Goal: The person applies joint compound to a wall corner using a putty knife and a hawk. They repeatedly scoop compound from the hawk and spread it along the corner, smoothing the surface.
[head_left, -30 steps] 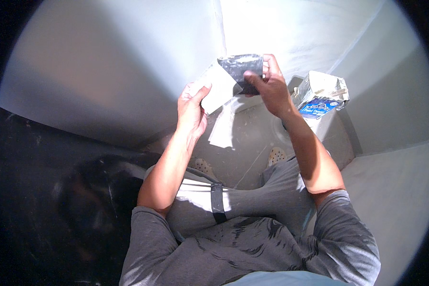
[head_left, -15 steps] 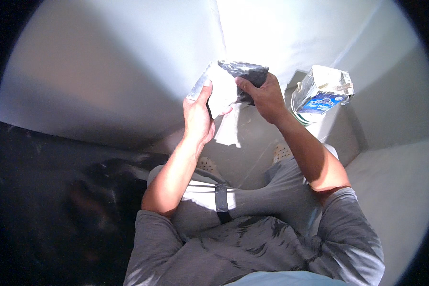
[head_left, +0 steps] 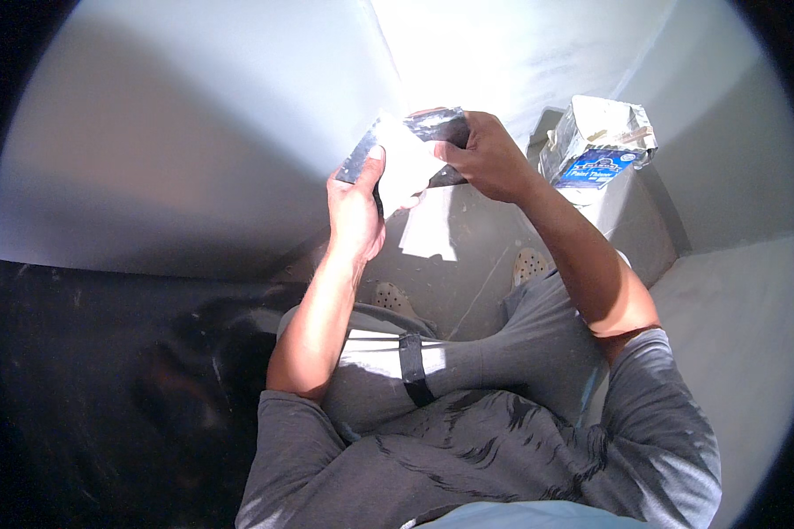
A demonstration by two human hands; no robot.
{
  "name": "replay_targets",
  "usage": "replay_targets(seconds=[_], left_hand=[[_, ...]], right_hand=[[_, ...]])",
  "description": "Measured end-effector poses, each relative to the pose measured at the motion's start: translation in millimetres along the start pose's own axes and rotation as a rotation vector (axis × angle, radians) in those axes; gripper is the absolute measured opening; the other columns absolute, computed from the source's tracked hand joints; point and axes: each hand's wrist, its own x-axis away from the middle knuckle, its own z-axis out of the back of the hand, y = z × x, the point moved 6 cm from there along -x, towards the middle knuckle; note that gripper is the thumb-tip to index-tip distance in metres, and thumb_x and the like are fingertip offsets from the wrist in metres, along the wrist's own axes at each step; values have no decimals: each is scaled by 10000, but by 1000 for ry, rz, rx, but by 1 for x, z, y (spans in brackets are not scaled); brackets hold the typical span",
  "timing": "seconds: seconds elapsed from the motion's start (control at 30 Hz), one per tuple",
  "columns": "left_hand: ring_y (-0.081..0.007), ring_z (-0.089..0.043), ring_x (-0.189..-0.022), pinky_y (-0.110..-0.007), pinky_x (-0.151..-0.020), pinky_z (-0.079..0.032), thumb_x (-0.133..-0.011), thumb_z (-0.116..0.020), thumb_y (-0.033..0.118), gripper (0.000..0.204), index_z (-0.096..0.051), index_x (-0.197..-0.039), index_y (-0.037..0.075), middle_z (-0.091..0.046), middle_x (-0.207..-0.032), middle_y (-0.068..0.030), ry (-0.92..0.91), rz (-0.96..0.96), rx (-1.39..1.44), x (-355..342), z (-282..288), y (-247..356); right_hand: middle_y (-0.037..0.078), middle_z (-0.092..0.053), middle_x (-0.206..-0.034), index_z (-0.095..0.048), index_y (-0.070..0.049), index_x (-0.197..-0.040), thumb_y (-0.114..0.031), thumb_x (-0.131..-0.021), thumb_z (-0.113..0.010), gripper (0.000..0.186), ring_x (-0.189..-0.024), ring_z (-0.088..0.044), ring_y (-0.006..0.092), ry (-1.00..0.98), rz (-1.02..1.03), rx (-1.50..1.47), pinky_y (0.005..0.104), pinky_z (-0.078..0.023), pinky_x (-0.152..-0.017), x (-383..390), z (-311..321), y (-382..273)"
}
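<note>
My left hand [head_left: 353,216] is closed around a flat grey putty scraper [head_left: 358,160], thumb on its upper face. White putty [head_left: 400,163] covers much of that face. In my right hand [head_left: 500,163] is a dark flat putty scraper [head_left: 448,125], thumb across its face and fingers behind. White smears mark its upper edge. The two scrapers come together in front of the wall corner, the dark one overlapping the putty-covered one. Strong glare hides where exactly their edges touch.
A cut-open rectangular can [head_left: 600,145] with a blue label stands to the right. Pale walls [head_left: 194,132] meet in a corner ahead. My shoes [head_left: 529,264] rest on the grey floor [head_left: 468,291] below my hands. A dark surface [head_left: 106,370] lies at lower left.
My right hand has turned and shifted slightly, bringing the dark scraper leftward against the putty-covered one. My left hand has moved a little left. The whole view has shifted slightly.
</note>
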Motion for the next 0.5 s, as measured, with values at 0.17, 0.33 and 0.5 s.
replay_targets(seconds=[0.17,0.33,0.5], left_hand=[[-180,-720,-738,-327,-575,-633,-1031,-622,161,273,-646,-1159,-80,-720,-933,-121,27,-50,-201,-1,1,-2],[-223,-739,-884,-374,-685,-630,-1029,-624,225,330,-632,-1194,-61,-723,-1076,-164,11,-12,-20,-4,-4,-1],[-257,-744,-914,-394,-706,-661,-1049,-566,194,338,-575,-1274,-58,-707,-1111,-167,122,-53,129,1,1,1]], right_hand=[[157,-630,-741,-634,64,-930,-184,-900,-669,253,-648,-606,261,-101,-3,190,431,-505,-690,1,3,11],[84,-714,-850,-681,53,-1033,-208,-926,-714,285,-742,-630,142,-14,-7,140,323,-521,-711,1,5,4],[66,-741,-907,-702,57,-1071,-162,-902,-762,283,-798,-657,111,249,-14,-135,299,-537,-740,5,0,1]])
